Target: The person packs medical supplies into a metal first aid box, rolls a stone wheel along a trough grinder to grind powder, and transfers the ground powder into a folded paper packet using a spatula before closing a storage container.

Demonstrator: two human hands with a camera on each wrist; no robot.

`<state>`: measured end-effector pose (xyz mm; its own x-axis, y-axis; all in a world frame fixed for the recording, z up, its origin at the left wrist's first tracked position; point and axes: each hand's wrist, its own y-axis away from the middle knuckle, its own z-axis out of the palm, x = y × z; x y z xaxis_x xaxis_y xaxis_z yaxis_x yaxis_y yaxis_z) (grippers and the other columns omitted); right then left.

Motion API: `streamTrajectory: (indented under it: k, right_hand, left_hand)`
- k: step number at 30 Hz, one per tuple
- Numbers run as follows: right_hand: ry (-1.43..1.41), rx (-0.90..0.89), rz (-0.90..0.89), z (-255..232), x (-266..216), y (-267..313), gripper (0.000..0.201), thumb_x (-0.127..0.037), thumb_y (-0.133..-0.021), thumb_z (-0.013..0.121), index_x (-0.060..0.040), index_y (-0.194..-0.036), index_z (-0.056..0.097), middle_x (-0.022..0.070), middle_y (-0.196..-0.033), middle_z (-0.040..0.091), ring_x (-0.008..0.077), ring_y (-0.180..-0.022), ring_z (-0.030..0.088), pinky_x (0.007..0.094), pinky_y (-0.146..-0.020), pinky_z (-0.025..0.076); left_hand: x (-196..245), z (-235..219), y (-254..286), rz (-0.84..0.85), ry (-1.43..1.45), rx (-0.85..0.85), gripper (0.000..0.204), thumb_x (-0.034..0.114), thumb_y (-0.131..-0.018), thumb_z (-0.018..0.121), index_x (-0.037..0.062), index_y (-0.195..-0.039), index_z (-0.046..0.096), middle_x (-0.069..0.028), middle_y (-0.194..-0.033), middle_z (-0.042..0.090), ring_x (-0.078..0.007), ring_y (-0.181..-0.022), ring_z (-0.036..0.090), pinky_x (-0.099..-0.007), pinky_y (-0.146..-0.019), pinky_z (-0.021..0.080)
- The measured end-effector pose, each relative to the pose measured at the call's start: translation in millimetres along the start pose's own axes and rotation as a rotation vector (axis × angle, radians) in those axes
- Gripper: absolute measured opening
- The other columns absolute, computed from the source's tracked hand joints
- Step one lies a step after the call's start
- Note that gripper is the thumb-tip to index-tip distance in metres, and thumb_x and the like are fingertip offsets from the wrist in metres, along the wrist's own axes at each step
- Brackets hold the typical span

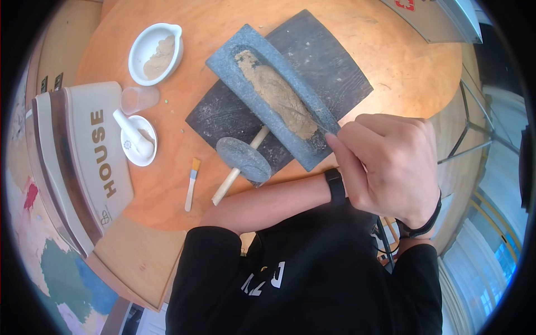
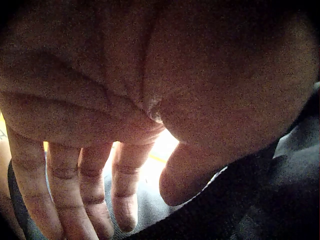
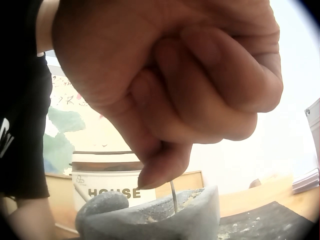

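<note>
My right hand (image 1: 388,162) pinches a thin metal rod (image 3: 174,196) between thumb and curled fingers. The rod points down into a grey stone grinding trough (image 1: 226,56), over the end nearest me. Tan powder (image 1: 279,97) lies along the trough's hollow. My left forearm crosses in front of my body, and in the head view that hand is hidden behind the right one. In the left wrist view the left hand (image 2: 115,110) hangs with loosely bent fingers and holds nothing, close to dark cloth. Beside the trough leans a stone grinding wheel (image 1: 237,158) with a wooden axle.
The trough sits on a dark board (image 1: 329,61) on a round wooden table (image 1: 162,195). To the left are a white mortar (image 1: 137,53) with powder, a clear cup (image 1: 140,100), a small dish holding a white pestle (image 1: 131,131), a brush (image 1: 192,181) and a HOUSE box (image 1: 103,195).
</note>
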<state>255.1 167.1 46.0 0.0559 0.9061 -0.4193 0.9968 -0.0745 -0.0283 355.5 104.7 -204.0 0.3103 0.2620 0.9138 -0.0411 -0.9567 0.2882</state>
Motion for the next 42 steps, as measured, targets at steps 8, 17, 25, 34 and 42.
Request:
streamTrajectory:
  k: [8,17,25,34,42]
  right_hand:
    - [-0.022,-0.028,0.024,3,3,1,0.022,-0.005,-0.073,0.069,-0.0064,-0.059,0.052,0.0080,-0.053,0.047,0.0296,-0.048,0.051,0.0386,-0.044,0.036]
    - [-0.051,-0.029,0.023,3,5,1,0.023,-0.005,-0.073,0.069,-0.0066,-0.058,0.052,0.0080,-0.052,0.045,0.0297,-0.047,0.050,0.0385,-0.043,0.035]
    - [-0.125,0.017,0.033,-6,3,7,0.022,-0.004,-0.075,0.070,-0.0065,-0.059,0.055,0.0065,-0.051,0.048,0.0278,-0.046,0.052,0.0369,-0.043,0.037]
    - [-0.109,-0.058,0.030,-4,5,9,0.019,-0.004,-0.075,0.069,-0.0067,-0.060,0.058,0.0065,-0.051,0.048,0.0278,-0.046,0.052,0.0371,-0.043,0.037]
    - [-0.097,-0.125,0.037,-8,6,9,0.016,-0.003,-0.075,0.069,-0.0058,-0.062,0.060,0.0071,-0.052,0.051,0.0279,-0.047,0.054,0.0363,-0.044,0.038]
  left_hand:
    - [-2,4,-1,0.000,0.037,0.010,0.029,0.007,-0.081,0.061,-0.0067,-0.105,0.070,-0.0220,-0.112,0.066,-0.0342,-0.107,0.064,-0.0422,-0.095,0.049]
    - [-4,8,-2,-0.002,0.079,0.025,0.029,0.006,-0.080,0.061,-0.0067,-0.104,0.070,-0.0220,-0.111,0.066,-0.0341,-0.107,0.064,-0.0420,-0.095,0.049]
    - [-6,12,-2,-0.003,0.119,0.035,0.028,0.006,-0.080,0.061,-0.0067,-0.103,0.071,-0.0220,-0.111,0.066,-0.0341,-0.107,0.064,-0.0418,-0.095,0.049]
    - [-7,17,-4,-0.004,0.162,0.046,0.028,0.006,-0.080,0.061,-0.0067,-0.103,0.071,-0.0220,-0.111,0.066,-0.0341,-0.107,0.064,-0.0416,-0.095,0.049]
    - [-9,19,-4,-0.005,0.200,0.058,0.027,0.006,-0.080,0.062,-0.0067,-0.102,0.071,-0.0219,-0.110,0.066,-0.0340,-0.107,0.064,-0.0415,-0.095,0.049]
